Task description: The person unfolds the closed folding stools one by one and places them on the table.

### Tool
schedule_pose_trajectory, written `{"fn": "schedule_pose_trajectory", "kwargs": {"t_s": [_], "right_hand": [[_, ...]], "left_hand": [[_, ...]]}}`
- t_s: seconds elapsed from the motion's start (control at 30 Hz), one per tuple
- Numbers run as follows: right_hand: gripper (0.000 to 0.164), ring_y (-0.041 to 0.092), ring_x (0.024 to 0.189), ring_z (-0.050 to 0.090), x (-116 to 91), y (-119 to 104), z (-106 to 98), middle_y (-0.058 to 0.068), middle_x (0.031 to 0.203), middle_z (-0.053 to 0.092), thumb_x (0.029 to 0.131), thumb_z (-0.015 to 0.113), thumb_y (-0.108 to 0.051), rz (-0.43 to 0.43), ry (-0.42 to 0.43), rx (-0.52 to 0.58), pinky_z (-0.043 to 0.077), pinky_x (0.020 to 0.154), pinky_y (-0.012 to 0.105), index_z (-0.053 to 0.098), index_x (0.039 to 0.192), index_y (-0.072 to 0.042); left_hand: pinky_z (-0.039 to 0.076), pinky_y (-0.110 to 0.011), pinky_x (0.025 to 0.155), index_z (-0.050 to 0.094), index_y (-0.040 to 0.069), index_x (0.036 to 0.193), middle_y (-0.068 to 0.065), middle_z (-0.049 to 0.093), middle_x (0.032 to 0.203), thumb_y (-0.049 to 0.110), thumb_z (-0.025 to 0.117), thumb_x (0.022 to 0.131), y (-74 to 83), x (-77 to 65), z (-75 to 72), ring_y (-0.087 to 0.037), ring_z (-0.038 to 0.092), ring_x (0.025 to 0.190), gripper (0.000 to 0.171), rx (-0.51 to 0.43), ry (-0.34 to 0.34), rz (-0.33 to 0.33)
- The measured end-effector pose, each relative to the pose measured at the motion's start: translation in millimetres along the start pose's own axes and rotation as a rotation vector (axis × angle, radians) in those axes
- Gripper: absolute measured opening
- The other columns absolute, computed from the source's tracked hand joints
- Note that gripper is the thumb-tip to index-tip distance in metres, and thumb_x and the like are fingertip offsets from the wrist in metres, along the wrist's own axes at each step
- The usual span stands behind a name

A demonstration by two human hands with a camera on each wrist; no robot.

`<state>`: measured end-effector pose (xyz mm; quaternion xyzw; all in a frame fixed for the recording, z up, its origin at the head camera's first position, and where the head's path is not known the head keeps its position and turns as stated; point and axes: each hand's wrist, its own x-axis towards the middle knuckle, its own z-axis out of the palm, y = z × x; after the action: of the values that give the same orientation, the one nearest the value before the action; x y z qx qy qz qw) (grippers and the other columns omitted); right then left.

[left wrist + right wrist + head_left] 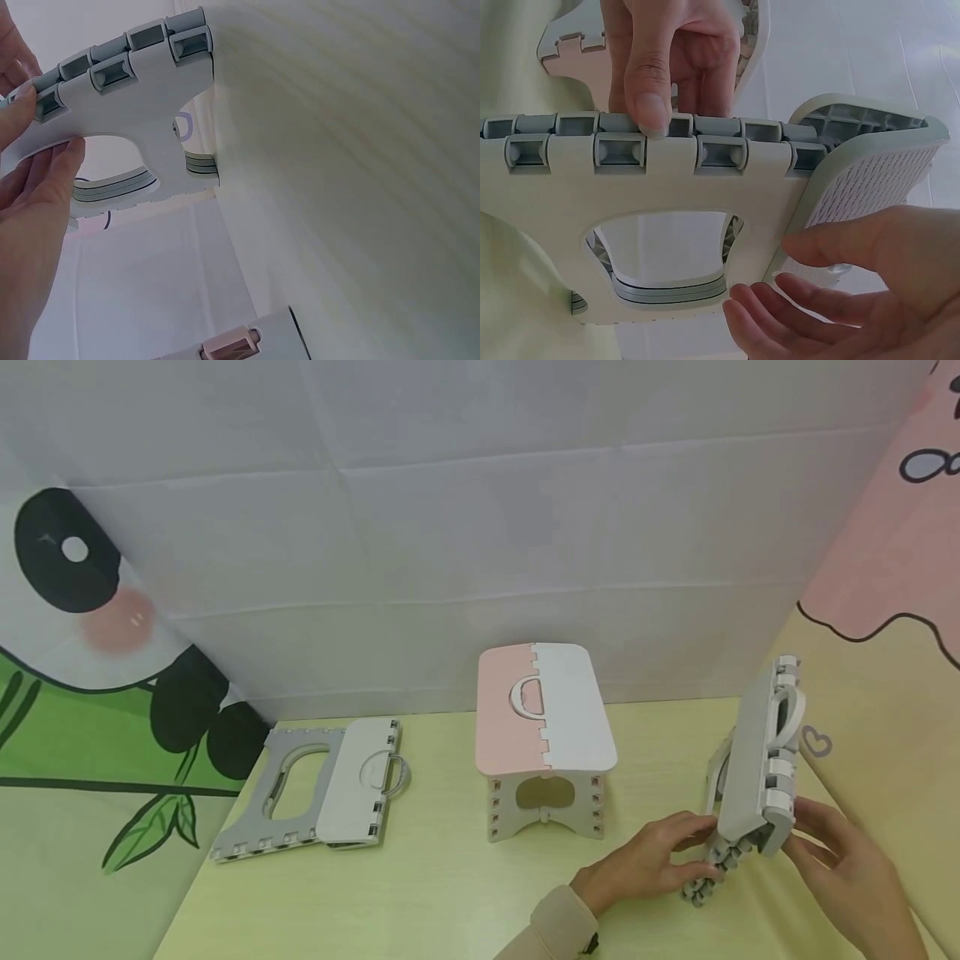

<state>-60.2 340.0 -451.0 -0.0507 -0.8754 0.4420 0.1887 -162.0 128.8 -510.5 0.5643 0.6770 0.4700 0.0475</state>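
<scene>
"Between the left hand [654, 862] and right hand [857, 878], in the head view, why hold the half-folded stool [752, 760] there?"

"Likely so the table [450, 893] bears its weight."

"Left wrist view?"

"Left hand pinches its hinged side [112, 72], seemingly to steady it."

"Right wrist view?"

"Loosely bent, the right hand is beside the seat [885, 176], perhaps to check its swing; touching, I can't tell."
</scene>
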Motion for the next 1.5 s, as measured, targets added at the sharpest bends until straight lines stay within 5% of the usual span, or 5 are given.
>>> {"fn": "schedule_pose_trajectory", "kwargs": {"t_s": [0.27,0.53,0.9,1.27,1.5], "right_hand": [[0.045,-0.022,0.089,0.053,-5,6,0,-0.043,0.107,0.048,0.097,0.074,-0.014,0.076,-0.078,-0.081,0.048,0.07,0.004,0.057,0.134,0.004],[0.044,-0.022,0.086,0.048,-8,7,6,0.038,0.129,0.059,0.101,0.069,-0.019,0.135,-0.138,-0.142,0.047,0.067,0.005,0.056,0.136,0.005],[0.059,0.06,0.112,0.06,-10,12,13,0.04,0.132,0.056,0.103,0.065,-0.026,0.171,-0.208,-0.192,0.062,0.07,0.038,0.047,0.144,0.012],[0.058,0.06,0.119,0.055,-15,11,21,0.038,0.135,0.055,0.106,0.06,-0.03,0.202,-0.274,-0.149,0.052,0.088,0.067,0.047,0.145,0.011],[0.052,0.015,0.099,0.071,-18,15,27,0.036,0.139,0.054,0.104,0.064,-0.021,0.203,-0.298,-0.116,0.059,0.078,0.026,0.049,0.144,0.009]], "left_hand": [[0.041,-0.013,0.106,0.046,-0.007,0.144,-0.017,0.058,0.133,-0.001,0.074,0.093,3.5,-0.9,-2.2,-0.012,0.052,0.134,0.059,-0.013,-0.002,-0.007],[0.041,-0.013,0.106,0.046,-0.007,0.144,-0.017,0.059,0.132,-0.001,0.074,0.092,3.7,-0.7,-2.0,-0.011,0.054,0.133,0.059,0.0,0.001,-0.008],[0.042,-0.015,0.106,0.046,-0.007,0.144,-0.018,0.058,0.132,-0.001,0.074,0.092,3.2,0.1,-0.8,-0.012,0.053,0.134,0.06,-0.024,0.004,0.003],[0.042,-0.015,0.106,0.046,-0.008,0.143,-0.019,0.058,0.132,-0.003,0.074,0.092,1.4,0.3,0.3,-0.014,0.053,0.134,0.059,-0.051,0.011,0.009],[0.043,-0.016,0.106,0.046,-0.009,0.143,-0.021,0.058,0.132,-0.003,0.076,0.09,-1.0,0.3,1.8,-0.018,0.055,0.133,0.061,-0.05,0.026,0.024]]}}
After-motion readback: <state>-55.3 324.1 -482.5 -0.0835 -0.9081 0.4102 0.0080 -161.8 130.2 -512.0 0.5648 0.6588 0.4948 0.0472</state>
